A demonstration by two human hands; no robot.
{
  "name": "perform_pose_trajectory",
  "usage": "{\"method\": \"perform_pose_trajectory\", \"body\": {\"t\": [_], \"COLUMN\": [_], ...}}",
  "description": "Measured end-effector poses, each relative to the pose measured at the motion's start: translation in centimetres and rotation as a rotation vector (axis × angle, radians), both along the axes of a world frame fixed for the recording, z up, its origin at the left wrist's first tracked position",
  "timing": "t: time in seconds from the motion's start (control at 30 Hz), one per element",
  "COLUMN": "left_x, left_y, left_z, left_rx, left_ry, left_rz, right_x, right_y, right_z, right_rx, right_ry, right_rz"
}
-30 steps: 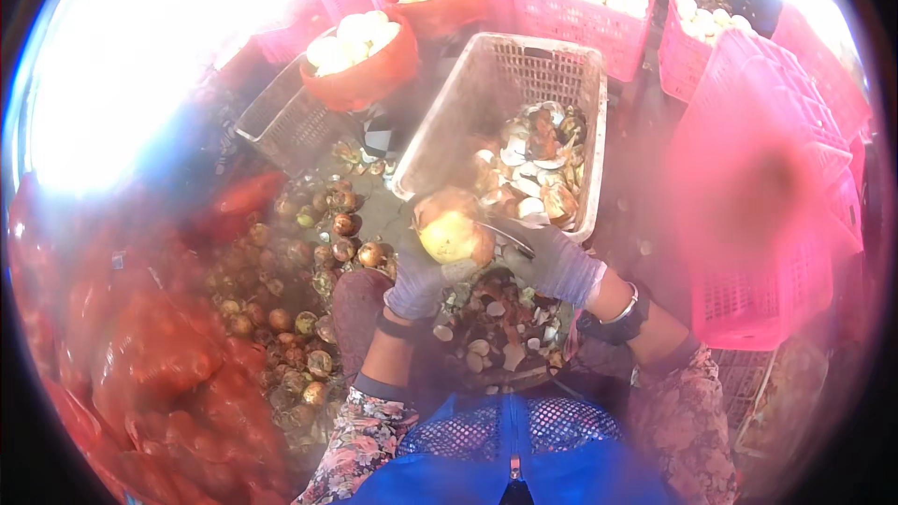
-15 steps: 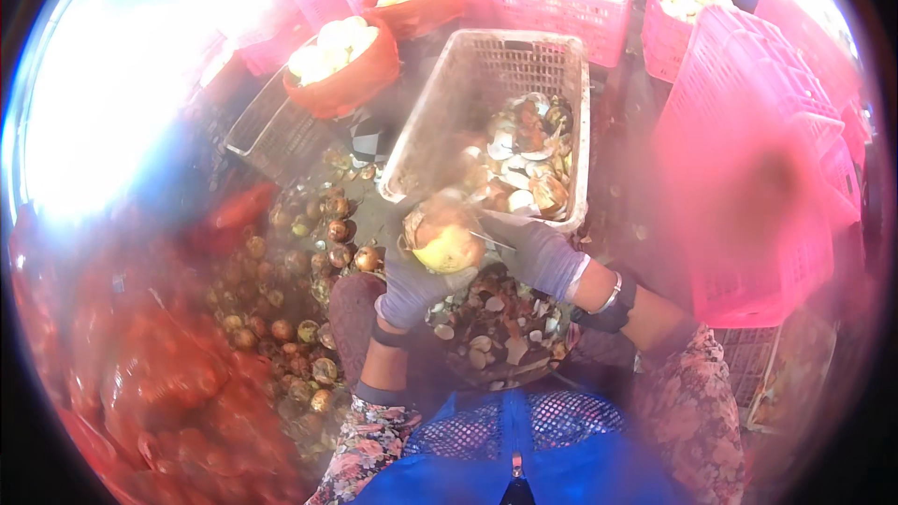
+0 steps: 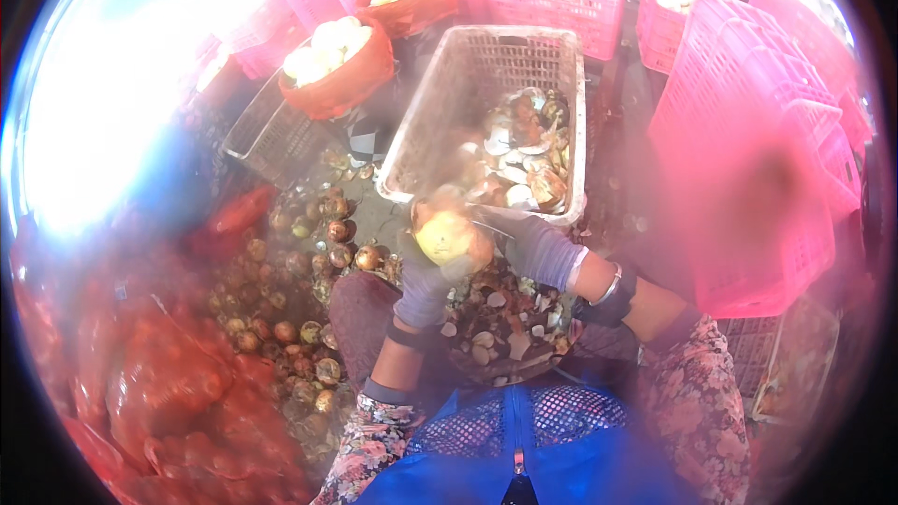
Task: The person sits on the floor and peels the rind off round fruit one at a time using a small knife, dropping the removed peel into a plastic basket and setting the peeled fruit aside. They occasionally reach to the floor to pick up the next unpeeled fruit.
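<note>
A partly peeled onion (image 3: pixel 442 236), pale yellow with brown skin on one side, is held in front of me. My left hand (image 3: pixel 426 288), in a grey-purple glove, is closed around it from below. Close against the onion's right side is my right hand (image 3: pixel 543 252), gloved too, with its fingers curled round a small knife. Only a thin bit of the blade shows by the onion; the handle is hidden in the glove. Beneath both hands lies a heap of onion peelings and cut ends (image 3: pixel 496 327), between my knees.
Ahead stands a dirty white crate (image 3: pixel 388 178) with onion scraps. Unpeeled onions (image 3: pixel 309 355) lie to the left beside red mesh sacks (image 3: pixel 159 374). Pink crates (image 3: pixel 748 224) are stacked at right. Peeled onions fill an orange basin (image 3: pixel 351 84) and far pink crates (image 3: pixel 552 19).
The onion has been turned in my left hand, so more of its pale side faces up. Both hands stay close together. The view has shifted slightly.
</note>
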State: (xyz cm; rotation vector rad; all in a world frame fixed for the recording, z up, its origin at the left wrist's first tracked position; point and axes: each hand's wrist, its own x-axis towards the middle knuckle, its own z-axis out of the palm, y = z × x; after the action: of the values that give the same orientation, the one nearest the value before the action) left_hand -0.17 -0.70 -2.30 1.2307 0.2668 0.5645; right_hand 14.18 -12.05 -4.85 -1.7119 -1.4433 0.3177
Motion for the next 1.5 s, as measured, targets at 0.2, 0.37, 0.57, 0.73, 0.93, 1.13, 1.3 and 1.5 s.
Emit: {"method": "perform_pose_trajectory", "body": {"t": [0.2, 0.37, 0.57, 0.73, 0.93, 1.13, 1.3, 1.5], "left_x": [1.0, 0.7, 0.3, -0.5, -0.3, -0.5, -0.5, -0.7], "left_y": [1.1, 0.0, -0.4, 0.0, -0.2, 0.2, 0.9, 1.6], "left_z": [-3.5, -0.2, -0.3, -2.2, -1.4, -2.5, -5.4, -6.1], "left_rx": [0.764, 0.755, 0.103, 0.302, -0.410, 0.024, 0.379, 0.479], "left_ry": [0.093, -0.030, -0.066, 0.035, -0.146, 0.027, 0.134, 0.174], "left_rz": [0.292, 0.347, 0.224, 0.158, -0.043, 0.020, 0.014, 0.150], "right_x": [0.0, 0.0, 0.1, 0.3, 0.5, 0.5, 0.0, 0.5], "right_y": [0.3, 1.0, 1.2, 1.9, 2.3, 0.5, -0.1, 1.8], "right_z": [0.4, -1.1, -2.4, -4.2, -3.7, -1.1, 2.5, -2.6], "right_rx": [-0.073, 0.079, 0.043, -0.080, -0.108, -0.044, -0.288, 0.047], "right_ry": [0.017, 0.029, -0.130, -0.284, -0.471, -0.439, -0.424, -0.203], "right_rz": [-0.005, 0.064, 0.011, 0.012, -0.095, -0.122, -0.112, -0.037]}}
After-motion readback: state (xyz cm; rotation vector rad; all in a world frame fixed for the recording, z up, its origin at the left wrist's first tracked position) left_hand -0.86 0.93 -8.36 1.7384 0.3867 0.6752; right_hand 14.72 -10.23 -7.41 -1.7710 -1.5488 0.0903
